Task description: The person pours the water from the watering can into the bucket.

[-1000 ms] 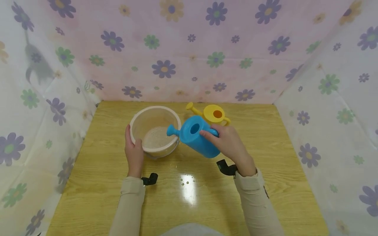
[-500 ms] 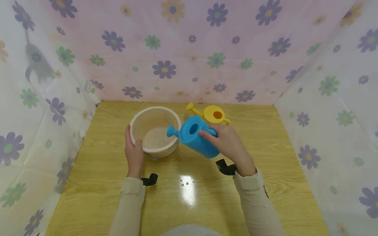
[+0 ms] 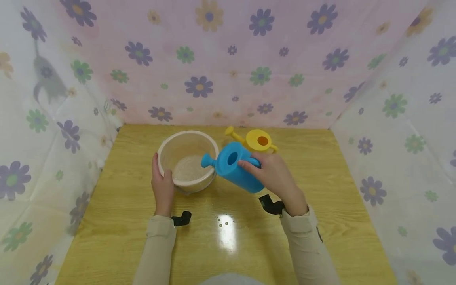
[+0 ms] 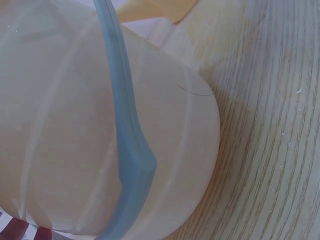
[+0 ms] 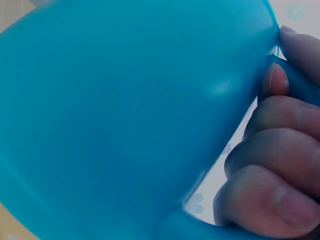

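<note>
Two hands are at work here, and I watch both from my remote seat. My right hand (image 3: 274, 174) has its fingers (image 5: 280, 170) curled round the handle of the blue watering can (image 3: 236, 168), which is lifted off the desk (image 3: 320, 206) and tipped so its spout hangs over the near rim of the bowl (image 3: 188, 160). My left hand (image 3: 162, 184) lies against the outer wall of that bowl on the side away from the can, thumb up by the rim; I cannot tell how far the fingers wrap round it. The bowl stands on the desk between the two hands, translucent, with a pale grainy layer in the bottom.

I judge the can to be light, stiff moulded plastic with a smooth, somewhat slippery skin, so the handle loop is the sound place to grip; the body is too wide for one hand. The bowl looks thin-walled and easy to slide, so bracing its side seems sensible.

Just beyond my right hand stands a yellow watering can (image 3: 258, 139), upright, close behind the blue one. Flowered cloth (image 3: 228, 59) walls in the desk on three sides.
</note>
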